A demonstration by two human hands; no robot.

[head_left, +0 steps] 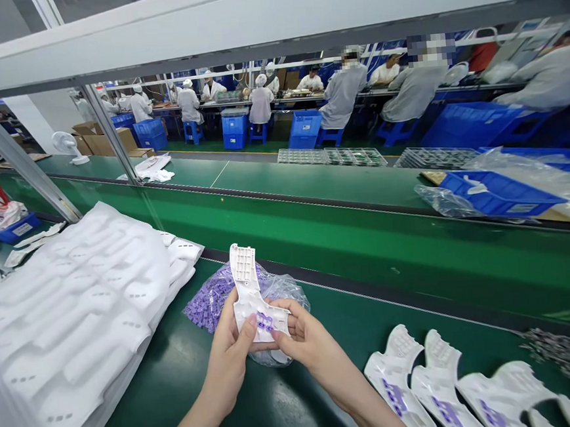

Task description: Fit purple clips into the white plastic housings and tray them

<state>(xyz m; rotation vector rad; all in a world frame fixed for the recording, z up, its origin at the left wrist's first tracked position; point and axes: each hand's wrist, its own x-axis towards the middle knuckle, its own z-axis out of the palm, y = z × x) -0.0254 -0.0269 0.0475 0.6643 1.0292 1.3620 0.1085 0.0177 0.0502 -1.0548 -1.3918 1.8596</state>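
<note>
Both my hands hold one white plastic housing [248,289] upright over the green mat. My left hand [230,356] grips its lower left side, thumb pressed on the face. My right hand [304,335] pinches its lower right edge beside the small purple buttons [264,320] set in it. Right behind the housing lies a clear bag of purple button parts [209,303].
A stack of white housings in plastic wrap [71,316] fills the left. Finished housings with purple buttons [437,386] lie in a row at the lower right. A green conveyor [346,235] runs across, with a blue bin [500,193] beyond. Several workers sit at far benches.
</note>
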